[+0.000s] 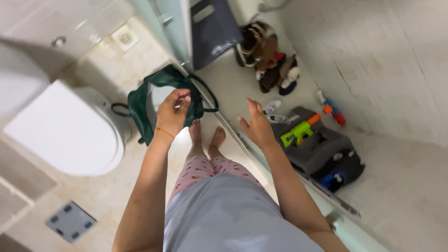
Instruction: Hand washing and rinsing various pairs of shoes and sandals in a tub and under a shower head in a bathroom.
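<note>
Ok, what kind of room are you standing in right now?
Most likely a home bathroom: a white toilet with its lid shut, a floor drain in the tiles, and a bathroom scale on the floor. The left hand holds a green bag.

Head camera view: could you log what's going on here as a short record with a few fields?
Place: bathroom with tiled floor
Left hand: pinching the rim of a dark green bag, held up
Right hand: open, fingers spread, holding nothing
Left of person: white toilet, lid down; grey scale
Right of person: glass door, grey backpack, green toy water gun
Feet: bare
</note>
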